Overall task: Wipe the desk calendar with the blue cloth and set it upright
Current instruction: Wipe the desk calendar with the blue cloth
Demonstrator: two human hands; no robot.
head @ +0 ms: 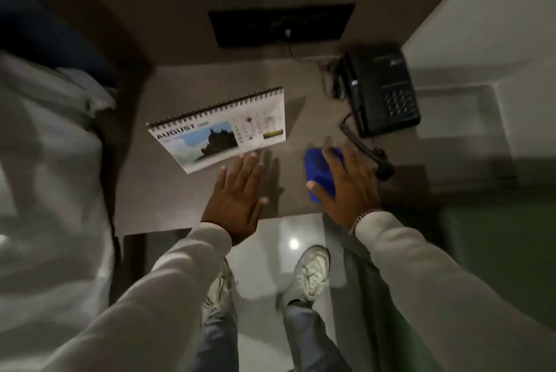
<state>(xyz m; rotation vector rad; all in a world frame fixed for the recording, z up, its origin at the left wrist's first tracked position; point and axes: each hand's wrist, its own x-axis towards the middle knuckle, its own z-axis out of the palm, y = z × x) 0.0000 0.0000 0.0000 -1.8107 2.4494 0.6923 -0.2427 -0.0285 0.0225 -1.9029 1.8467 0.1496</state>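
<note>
A: Where's the calendar [219,130] sitting?

B: It's standing on the desk [168,191], left of centre, spiral binding along the top edge, printed face looking up toward the camera. AUGUST page is showing, with a photo on the left and the date grid on the right. It's looking upright or leaning back; can't tell the exact angle from this high view.

A: Left hand [237,197]?

B: It's hovering flat and wide, fingers spread, palm down, holding nothing. Fingertips are reaching right to the calendar's lower edge. Touching or just short, can't tell.

A: Right hand [346,185]?

B: It's lying over the blue cloth [319,173], fingers spread across the top, thumb curling along the near left side. It's pressing or gripping the cloth against the desk; can't tell which. A chain bracelet [364,219] is showing at the wrist.

A: Cloth versus calendar?

B: They're apart. The cloth is sitting right of the calendar, with bare desk between them.

A: Anything else on the desk?

B: A black phone [382,94] is sitting at the back right, its cord [364,149] trailing down toward the right hand. A dark panel [281,25] is sitting on the wall behind the desk.

A: Rest of the view?

B: White bedding [45,176] is filling the left side. Pale sleeves are covering both arms. Light shoes [307,275] are standing on a shiny floor below the desk edge.
</note>
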